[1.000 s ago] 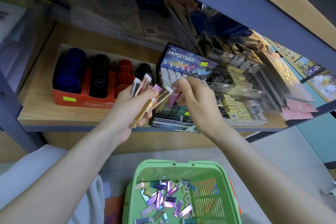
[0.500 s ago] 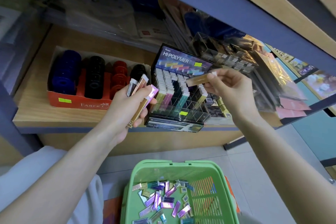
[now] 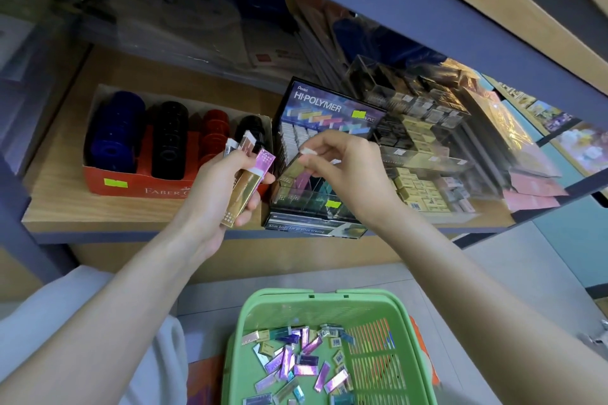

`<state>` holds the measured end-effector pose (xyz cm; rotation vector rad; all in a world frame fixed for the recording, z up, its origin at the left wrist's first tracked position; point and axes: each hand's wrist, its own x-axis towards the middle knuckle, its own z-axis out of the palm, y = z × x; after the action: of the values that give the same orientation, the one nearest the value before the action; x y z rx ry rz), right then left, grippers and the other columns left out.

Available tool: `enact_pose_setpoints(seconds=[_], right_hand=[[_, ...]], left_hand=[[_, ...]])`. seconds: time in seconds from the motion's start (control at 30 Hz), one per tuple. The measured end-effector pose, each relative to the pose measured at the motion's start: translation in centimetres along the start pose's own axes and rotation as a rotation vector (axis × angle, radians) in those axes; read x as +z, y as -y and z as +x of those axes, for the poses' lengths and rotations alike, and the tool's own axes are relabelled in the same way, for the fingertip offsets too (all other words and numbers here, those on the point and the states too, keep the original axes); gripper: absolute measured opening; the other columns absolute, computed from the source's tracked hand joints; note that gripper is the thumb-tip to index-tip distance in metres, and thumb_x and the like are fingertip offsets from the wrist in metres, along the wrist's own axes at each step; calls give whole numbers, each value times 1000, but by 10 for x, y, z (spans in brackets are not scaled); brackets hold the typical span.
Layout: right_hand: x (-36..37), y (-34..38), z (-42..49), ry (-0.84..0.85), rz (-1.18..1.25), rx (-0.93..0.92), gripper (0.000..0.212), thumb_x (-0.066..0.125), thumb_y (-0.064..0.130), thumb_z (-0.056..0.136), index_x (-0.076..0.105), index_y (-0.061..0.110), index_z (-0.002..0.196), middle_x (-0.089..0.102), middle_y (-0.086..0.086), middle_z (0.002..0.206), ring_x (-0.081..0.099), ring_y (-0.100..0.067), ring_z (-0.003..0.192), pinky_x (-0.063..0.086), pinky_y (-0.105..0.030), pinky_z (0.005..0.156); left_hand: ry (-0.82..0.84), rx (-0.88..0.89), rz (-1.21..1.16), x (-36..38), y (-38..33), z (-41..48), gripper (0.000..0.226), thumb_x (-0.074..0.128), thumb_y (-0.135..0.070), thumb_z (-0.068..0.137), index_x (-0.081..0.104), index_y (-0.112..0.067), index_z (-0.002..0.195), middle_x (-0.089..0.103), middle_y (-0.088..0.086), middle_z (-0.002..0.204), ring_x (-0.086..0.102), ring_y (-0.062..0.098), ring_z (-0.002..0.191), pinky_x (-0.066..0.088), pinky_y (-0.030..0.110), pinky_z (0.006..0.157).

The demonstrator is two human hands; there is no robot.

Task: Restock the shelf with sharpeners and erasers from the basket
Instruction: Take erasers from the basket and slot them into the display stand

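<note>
Head view: both bare forearms reach up from the bottom corners toward a wooden shelf (image 3: pixel 59 181) under a blue-grey steel rail. The left hand (image 3: pixel 223 194) grips a fan of slim erasers (image 3: pixel 245 174), its fingers curled round their lower halves; a gold sleeve lies foremost, a pink one peeps out beside it, and two white-tipped ones stand up behind. The right hand (image 3: pixel 345 171) pinches a single eraser (image 3: pixel 304 154) between thumb and forefinger, white tip up, the lower end tilted down toward the compartments of the Hi-Polymer display box (image 3: pixel 329 108). Whether that end touches a compartment I cannot tell. The two hands are near each other but apart.

The display box stands at the front edge of the shelf, about midway along, with rows of upright erasers in its clear stepped tray. Just beside it, toward the left end, sits a red carton (image 3: pixel 131 184) holding round sharpeners (image 3: pixel 169 141) in four rows: blue, black, red, black. On the other side of the display box, small yellow boxes (image 3: pixel 418 187) are stacked near the front edge, with clear cases behind them.

Below the shelf, on the floor, a green basket (image 3: pixel 279 293) holds loose erasers (image 3: pixel 296 358) in pink, purple, teal and gold sleeves, scattered flat over its bottom
</note>
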<state>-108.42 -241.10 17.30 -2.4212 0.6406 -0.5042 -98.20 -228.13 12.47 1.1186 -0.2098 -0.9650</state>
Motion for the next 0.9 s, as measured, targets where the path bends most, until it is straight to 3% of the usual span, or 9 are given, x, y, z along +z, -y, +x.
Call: enact_pose_setpoints(seconds=[0.1, 0.33, 0.43, 0.53, 0.63, 0.7, 0.8, 0.9], right_hand=[[-2, 0, 6, 36, -53, -30, 12, 69, 13, 85, 60, 20, 84, 62, 1, 78, 63, -20, 77, 54, -35, 77], [-2, -5, 6, 106, -163, -61, 14, 71, 14, 84, 59, 21, 83, 63, 3, 80, 61, -11, 74, 48, -14, 72], [9, -11, 4, 48, -238, -168, 12, 74, 9, 80, 64, 13, 85, 58, 1, 85, 60, -10, 69, 50, -20, 72], [19, -15, 2, 8, -252, -201, 13, 74, 5, 78, 64, 4, 88, 53, 0, 88, 61, -17, 71, 55, -36, 72], [23, -17, 0, -27, -261, -204, 13, 75, 5, 77, 64, 4, 85, 53, 0, 85, 60, -17, 70, 55, -41, 69], [23, -17, -1, -32, -281, -212, 11, 73, 4, 79, 65, 5, 86, 54, -1, 87, 60, -18, 71, 55, -43, 68], [23, -11, -7, -84, -250, -182, 6, 64, 10, 88, 64, 8, 93, 53, 3, 90, 57, -12, 74, 53, -37, 71], [22, 10, -21, -75, 7, -34, 6, 63, 20, 90, 61, 15, 93, 55, 10, 79, 54, -4, 70, 51, -24, 69]], left_hand=[[13, 11, 4, -1, -1, -3, 16, 44, -16, 95, 56, -10, 103, 65, 3, 71, 43, 10, 44, 26, 17, 32], [-5, 15, 21, -2, -3, -3, 11, 47, -15, 96, 55, -11, 102, 62, 6, 78, 44, 10, 47, 28, 17, 34], [-11, 24, 50, -1, -1, -1, 4, 53, -15, 95, 56, -13, 96, 59, 7, 80, 47, 10, 50, 37, 20, 39], [-37, 20, 34, 0, -1, -1, 7, 57, -18, 95, 60, -15, 100, 65, 2, 81, 57, 8, 56, 50, 22, 57], [-44, 25, 33, 2, -1, -2, 9, 57, -24, 94, 62, -23, 102, 64, -5, 88, 60, 8, 77, 48, 25, 73], [-39, 37, 27, 4, -1, -4, 10, 57, -26, 94, 63, -25, 102, 63, -9, 85, 58, 7, 82, 45, 24, 72], [-40, 64, 16, 8, 0, -5, 11, 57, -25, 94, 64, -25, 102, 65, -11, 81, 60, 6, 82, 45, 22, 69], [-32, 84, -24, 10, 1, -5, 10, 57, -24, 94, 63, -24, 102, 68, -15, 73, 64, -1, 72, 48, 17, 63]])
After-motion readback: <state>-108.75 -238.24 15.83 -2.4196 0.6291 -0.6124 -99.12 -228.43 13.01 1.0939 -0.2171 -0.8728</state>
